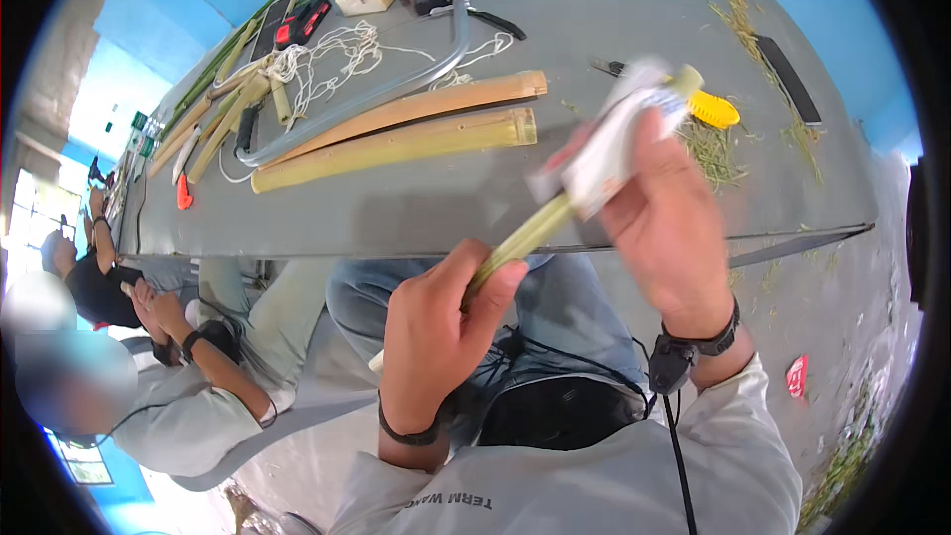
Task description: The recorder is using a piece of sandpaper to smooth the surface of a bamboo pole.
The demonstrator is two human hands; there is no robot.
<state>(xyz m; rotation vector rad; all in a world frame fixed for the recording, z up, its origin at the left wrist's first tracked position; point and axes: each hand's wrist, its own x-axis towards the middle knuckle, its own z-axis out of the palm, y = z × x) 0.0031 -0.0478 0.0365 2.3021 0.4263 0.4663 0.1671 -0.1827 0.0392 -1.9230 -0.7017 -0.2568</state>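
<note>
While the grey table (634,25) is crossed on its left by two bamboo lengths (396,152), a slim green stalk (532,232) is held aslant over its front edge. The stalk's lower part is gripped by the closed fingers of the left hand (433,322); higher up, by the bent fingers of the right hand (674,223), it is clasped through a white sheet (616,147), apparently paper though motion-blurred.
</note>
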